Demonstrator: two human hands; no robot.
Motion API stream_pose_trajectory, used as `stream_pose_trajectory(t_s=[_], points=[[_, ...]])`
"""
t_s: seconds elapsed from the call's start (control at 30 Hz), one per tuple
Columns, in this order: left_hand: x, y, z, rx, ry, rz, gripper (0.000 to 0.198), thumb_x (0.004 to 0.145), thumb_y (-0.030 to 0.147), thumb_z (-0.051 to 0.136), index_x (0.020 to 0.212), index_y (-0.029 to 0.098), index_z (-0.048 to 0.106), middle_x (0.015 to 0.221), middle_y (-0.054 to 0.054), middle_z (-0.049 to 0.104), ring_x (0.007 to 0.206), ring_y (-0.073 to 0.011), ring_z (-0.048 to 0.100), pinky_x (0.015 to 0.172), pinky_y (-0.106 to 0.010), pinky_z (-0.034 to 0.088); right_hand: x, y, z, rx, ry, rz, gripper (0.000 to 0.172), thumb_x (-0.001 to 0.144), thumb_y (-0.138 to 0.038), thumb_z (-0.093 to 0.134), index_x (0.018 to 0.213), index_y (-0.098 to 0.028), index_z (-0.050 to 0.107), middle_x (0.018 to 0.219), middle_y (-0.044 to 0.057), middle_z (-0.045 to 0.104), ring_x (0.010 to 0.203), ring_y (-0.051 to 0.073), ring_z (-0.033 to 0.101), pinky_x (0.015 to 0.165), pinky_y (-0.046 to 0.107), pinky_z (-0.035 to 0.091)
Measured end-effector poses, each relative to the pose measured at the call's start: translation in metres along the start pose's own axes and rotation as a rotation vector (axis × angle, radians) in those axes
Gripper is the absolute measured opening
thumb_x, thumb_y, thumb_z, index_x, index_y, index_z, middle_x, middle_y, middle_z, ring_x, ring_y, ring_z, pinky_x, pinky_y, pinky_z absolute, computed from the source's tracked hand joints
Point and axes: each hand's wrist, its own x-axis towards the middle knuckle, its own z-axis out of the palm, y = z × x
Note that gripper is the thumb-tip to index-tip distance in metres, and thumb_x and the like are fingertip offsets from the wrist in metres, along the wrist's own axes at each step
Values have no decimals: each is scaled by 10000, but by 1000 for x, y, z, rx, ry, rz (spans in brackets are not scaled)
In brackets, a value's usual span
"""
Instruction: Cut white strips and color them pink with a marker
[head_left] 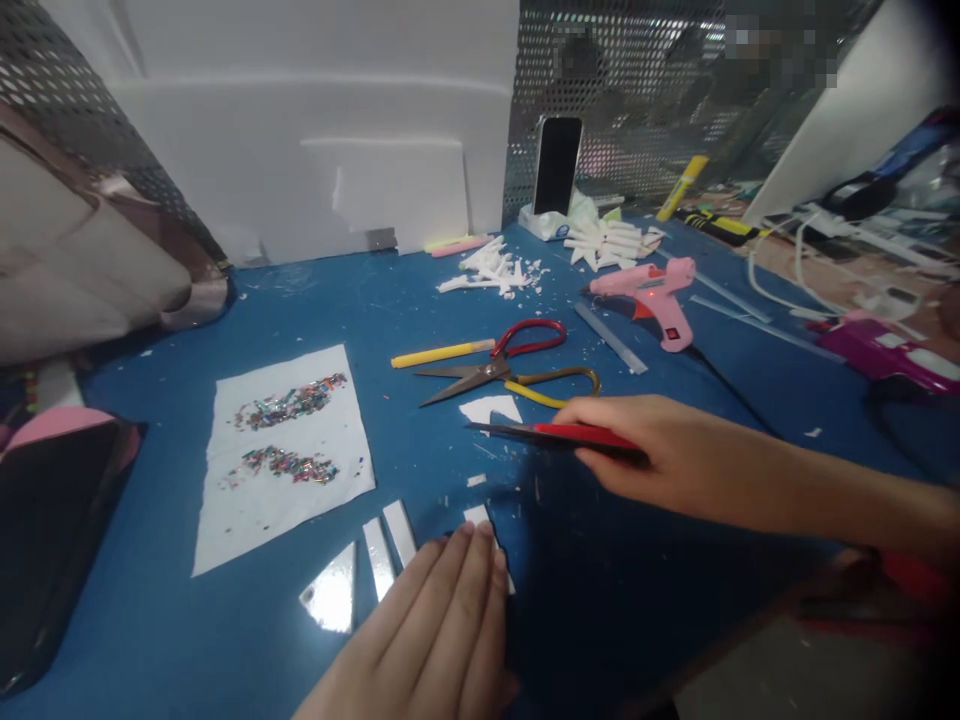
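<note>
My left hand [442,620] lies flat, fingers stretched out, pressing on a white foam-board strip [477,515] that it mostly covers. Just left of it are two narrow white strips [399,530] and a white triangular piece [334,592]. In my right hand [637,440] is a red-handled craft knife [566,435], its dark blade pointing left above the table. Beneath the blade tip lies a torn white scrap [491,408]. Open scissors [491,370] with one red and one yellow handle rest beyond the knife, near a yellow pen [442,353].
A white sheet [285,520] with two glitter piles lies left, beside a dark phone [52,530]. A pink glue gun [652,295], a clear glue stick [611,338] and white scraps [491,268] stand farther back. Another phone [557,165] leans upright behind them.
</note>
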Motion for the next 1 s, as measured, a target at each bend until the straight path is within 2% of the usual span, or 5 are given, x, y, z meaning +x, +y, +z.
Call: stream_pose_trajectory(t_s=[0.23, 0.47, 0.57, 0.73, 1.0], points=[[-1, 2, -5, 7, -20, 2, 323, 967, 235, 403, 1120, 68, 633, 1154, -114, 668, 1103, -199, 621, 1172, -364, 209, 50, -30, 13, 120, -148, -42, 167, 849, -215, 576, 1007, -174, 540, 949, 34, 628, 822, 163, 572, 661, 235, 377], [1, 1, -1, 30, 41, 28, 311, 959, 228, 414, 1100, 65, 638, 1124, -117, 680, 1077, -226, 633, 1023, -350, 403, 66, -40, 16, 225, -230, -59, 120, 811, -222, 612, 874, -175, 520, 851, 10, 674, 732, 146, 610, 618, 235, 388], [2, 0, -1, 22, 39, 33, 312, 960, 222, 413, 1109, 58, 633, 1137, -126, 674, 1081, -243, 633, 951, -355, 467, 84, -29, -4, 231, -91, -57, 194, 824, -248, 615, 971, -168, 517, 956, 32, 683, 790, 160, 634, 656, 256, 430], [1, -2, -6, -12, 25, 68, 308, 944, 173, 407, 1124, 42, 619, 1167, -160, 655, 1089, -267, 632, 891, -368, 532, 130, 10, -51, -207, 461, -4, 242, 825, -126, 566, 1056, -120, 492, 1032, 115, 632, 942, 262, 606, 753, 336, 432], [0, -7, -15, -45, 42, 14, 208, 911, 130, 453, 922, 134, 661, 1164, -64, 668, 1041, -225, 631, 937, -388, 444, 95, -7, -51, -20, 300, 62, 160, 946, -319, 494, 985, -164, 480, 728, 18, 594, 592, 152, 565, 604, 302, 436]])
